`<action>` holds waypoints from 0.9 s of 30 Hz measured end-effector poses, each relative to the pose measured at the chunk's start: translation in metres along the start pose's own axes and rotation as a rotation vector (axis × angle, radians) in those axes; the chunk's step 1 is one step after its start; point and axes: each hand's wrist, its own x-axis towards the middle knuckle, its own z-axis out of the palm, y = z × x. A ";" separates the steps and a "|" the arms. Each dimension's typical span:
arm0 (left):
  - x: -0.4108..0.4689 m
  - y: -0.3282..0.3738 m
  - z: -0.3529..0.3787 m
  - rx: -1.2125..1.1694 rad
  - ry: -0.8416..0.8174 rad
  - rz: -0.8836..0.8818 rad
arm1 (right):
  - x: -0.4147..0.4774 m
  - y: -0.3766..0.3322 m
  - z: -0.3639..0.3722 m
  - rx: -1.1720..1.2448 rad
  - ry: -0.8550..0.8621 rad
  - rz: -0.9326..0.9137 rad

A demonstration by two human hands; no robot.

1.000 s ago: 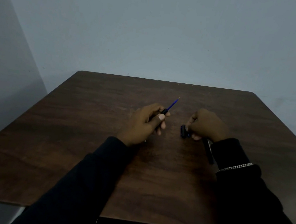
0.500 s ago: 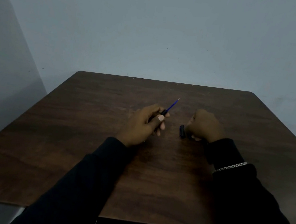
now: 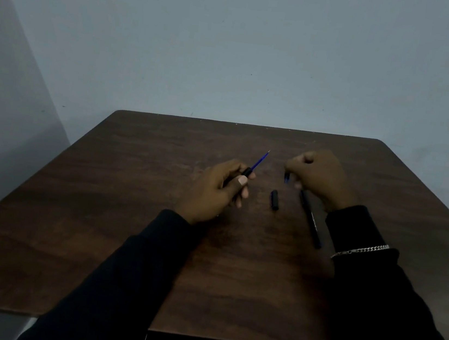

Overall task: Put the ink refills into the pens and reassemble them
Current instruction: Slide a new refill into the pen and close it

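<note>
My left hand [image 3: 215, 190] is closed around a black pen barrel [image 3: 245, 171], and a blue ink refill [image 3: 260, 161] sticks out of it toward the far right. My right hand [image 3: 321, 175] is lifted a little over the table, pinching a small dark blue piece [image 3: 287, 177] between its fingertips. A short black pen cap [image 3: 274, 200] lies loose on the table between my hands. A second black pen [image 3: 310, 219] lies on the table below my right hand, partly hidden by my wrist.
The dark wooden table [image 3: 128, 242] stands against a pale wall, with its near edge at the bottom of the view. A silver chain bracelet [image 3: 361, 250] sits over my right sleeve.
My right hand has lifted up and away from the cap, now holding a small blue piece. The black cap stays on the table. My left hand has hardly moved.
</note>
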 end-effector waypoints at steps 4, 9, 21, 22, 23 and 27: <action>0.000 0.001 0.001 -0.010 0.005 -0.012 | -0.004 -0.011 -0.004 0.590 -0.078 -0.038; -0.001 0.004 0.001 0.004 0.003 -0.017 | -0.012 -0.021 -0.003 0.799 -0.156 -0.104; -0.001 0.006 0.000 0.021 0.000 0.007 | -0.007 -0.016 0.000 0.775 -0.226 -0.142; -0.001 0.006 -0.001 0.025 0.000 0.008 | -0.007 -0.015 0.001 0.768 -0.230 -0.144; -0.001 0.006 -0.001 0.030 0.001 0.006 | -0.006 -0.015 0.001 0.760 -0.233 -0.147; -0.002 0.008 -0.001 0.053 -0.003 -0.027 | -0.006 -0.014 0.005 0.710 -0.241 -0.170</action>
